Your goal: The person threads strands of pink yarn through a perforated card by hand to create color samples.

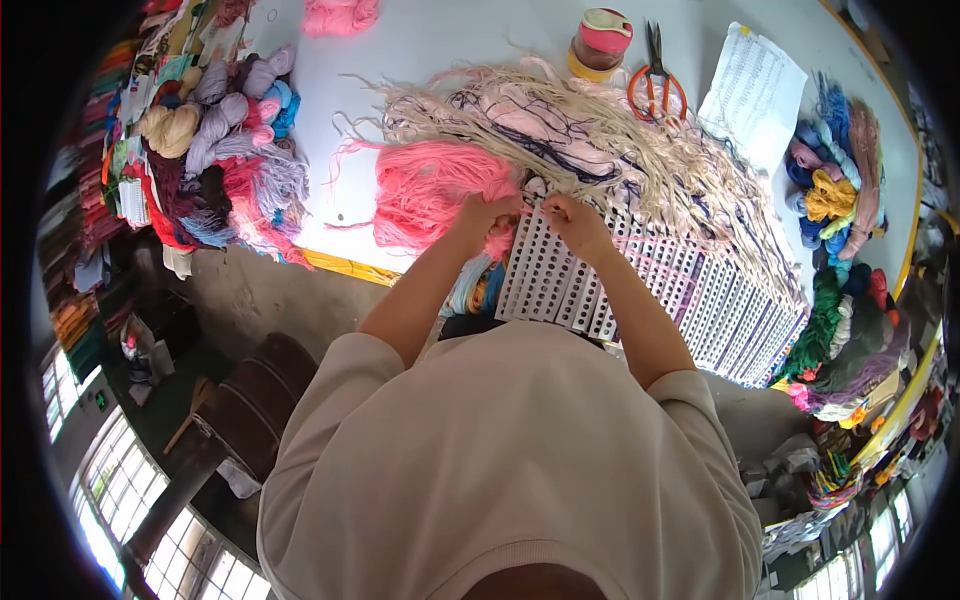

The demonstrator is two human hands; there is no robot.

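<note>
A loose bundle of pink yarn [430,190] lies on the table, with my left hand [488,224] at its right side. The fingers of that hand are closed on strands of the pink yarn. Just to its right, my right hand [578,228] is pinched shut over the top of the white punched thread cards [545,265]. Whatever lies between its fingertips is too small to make out. The cards stand in a long row with rows of dark holes. Behind them is spread a heap of cream, pale pink and navy threads [540,125].
Red-handled scissors [655,90], a red and brown jar [601,42] and a printed sheet [752,90] lie at the back. Piles of coloured skeins [215,130] sit on the left, more skeins [835,195] on the right. A brown cylindrical object [255,400] stands below left.
</note>
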